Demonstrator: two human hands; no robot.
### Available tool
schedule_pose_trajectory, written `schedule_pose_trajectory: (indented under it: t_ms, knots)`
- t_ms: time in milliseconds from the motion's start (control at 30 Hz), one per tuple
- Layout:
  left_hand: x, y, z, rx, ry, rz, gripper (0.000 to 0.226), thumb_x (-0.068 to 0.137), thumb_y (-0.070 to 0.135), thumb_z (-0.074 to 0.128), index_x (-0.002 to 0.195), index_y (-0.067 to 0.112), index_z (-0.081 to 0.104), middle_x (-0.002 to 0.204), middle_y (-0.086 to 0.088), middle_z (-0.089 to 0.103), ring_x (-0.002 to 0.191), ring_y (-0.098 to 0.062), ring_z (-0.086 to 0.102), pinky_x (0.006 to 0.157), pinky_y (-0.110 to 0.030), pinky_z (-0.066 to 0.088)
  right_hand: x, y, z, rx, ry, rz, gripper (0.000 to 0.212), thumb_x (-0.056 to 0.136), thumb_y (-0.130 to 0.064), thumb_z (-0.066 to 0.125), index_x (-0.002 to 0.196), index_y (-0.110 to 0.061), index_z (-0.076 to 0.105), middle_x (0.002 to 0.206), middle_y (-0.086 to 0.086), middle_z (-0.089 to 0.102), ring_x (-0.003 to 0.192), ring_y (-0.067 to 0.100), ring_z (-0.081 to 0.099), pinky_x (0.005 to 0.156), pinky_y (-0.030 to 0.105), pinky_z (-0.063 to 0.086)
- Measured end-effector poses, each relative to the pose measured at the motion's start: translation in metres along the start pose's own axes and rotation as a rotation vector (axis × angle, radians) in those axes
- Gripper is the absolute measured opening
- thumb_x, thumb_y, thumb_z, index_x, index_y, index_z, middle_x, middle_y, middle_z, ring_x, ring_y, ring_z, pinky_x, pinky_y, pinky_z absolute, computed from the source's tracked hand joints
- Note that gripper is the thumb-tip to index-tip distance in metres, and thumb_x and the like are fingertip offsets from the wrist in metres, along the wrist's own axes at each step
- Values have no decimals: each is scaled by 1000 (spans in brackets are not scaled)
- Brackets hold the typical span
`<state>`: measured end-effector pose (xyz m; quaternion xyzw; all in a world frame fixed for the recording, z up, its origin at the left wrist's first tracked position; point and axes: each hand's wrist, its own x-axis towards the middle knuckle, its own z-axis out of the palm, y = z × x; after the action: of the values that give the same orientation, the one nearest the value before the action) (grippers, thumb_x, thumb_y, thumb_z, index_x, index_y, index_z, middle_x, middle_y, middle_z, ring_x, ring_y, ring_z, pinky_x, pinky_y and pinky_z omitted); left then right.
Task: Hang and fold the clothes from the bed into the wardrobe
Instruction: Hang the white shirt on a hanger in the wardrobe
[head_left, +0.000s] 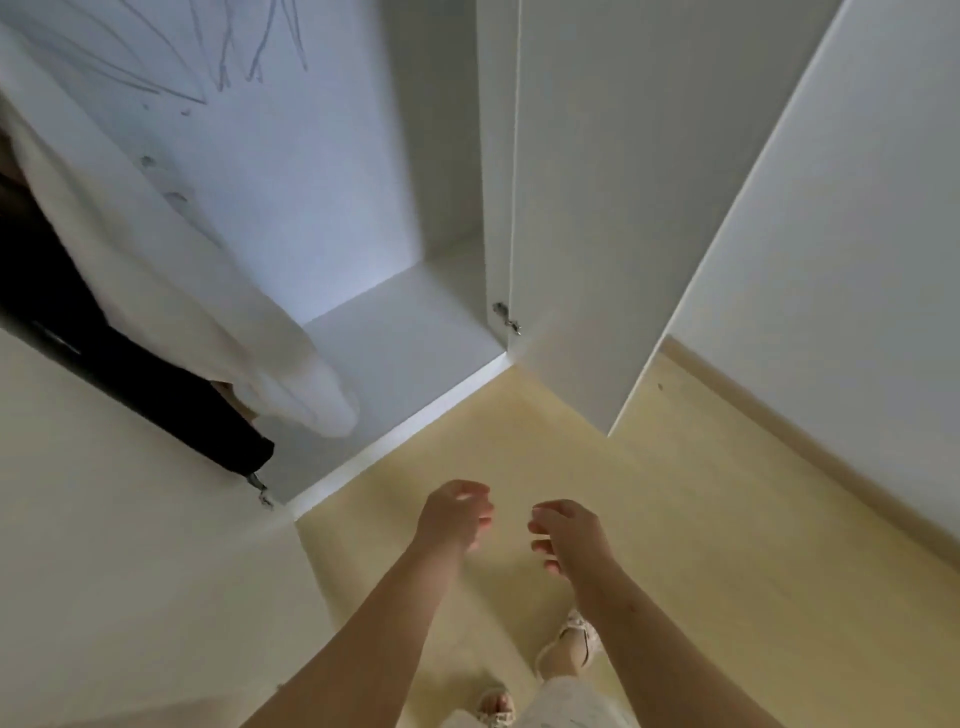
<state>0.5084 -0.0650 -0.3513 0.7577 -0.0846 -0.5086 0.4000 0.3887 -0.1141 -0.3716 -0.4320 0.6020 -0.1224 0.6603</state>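
Note:
I look down into an open white wardrobe (405, 332). A white garment (171, 270) hangs inside it at the left, and a black garment (130, 364) hangs just in front of it. My left hand (457, 514) and my right hand (569, 530) hover side by side over the floor in front of the wardrobe. Both hold nothing, and their fingers are loosely curled. The bed and the other clothes are out of view.
The left wardrobe door (130, 545) stands open at my left, and the right door (623, 208) is open ahead. A white wall (857, 234) with a skirting board runs along the right. The floor (675, 519) is pale yellow. My sandalled feet (571, 644) show below.

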Motion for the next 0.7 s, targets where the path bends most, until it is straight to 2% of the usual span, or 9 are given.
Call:
schedule_pose_trajectory:
  t_ms: [133,333,500,700]
  knots:
    - [-38,-11,62,163,-164,86,16,92,8,49,84,18,58,77,0,61,67,-13,59,60,-24,40,-47,36,-64,161,200,14,11,92,-11,51,84,-15,57,76,0,59,63,14,52,55,23,37]
    - [-106,-42,176,391,-391,210,11,92,17,50,89,21,60,84,0,65,76,-15,63,67,-26,44,-118,98,-166,394,427,12,12,92,-14,50,83,-17,57,81,1,59,69,16,53,60,25,39]
    - [-186,-100,283,553,-593,238,14,92,15,51,82,23,57,83,1,63,81,-18,62,68,-25,42,-191,176,-267,556,629,20,13,92,-14,50,83,-18,58,83,1,59,71,16,53,62,26,39]
    - [-283,-171,409,707,-788,280,20,93,9,46,81,22,55,75,3,58,63,-9,55,53,-20,34,-274,276,-379,723,840,64,15,91,-10,49,81,-17,58,80,1,58,68,16,52,62,26,39]
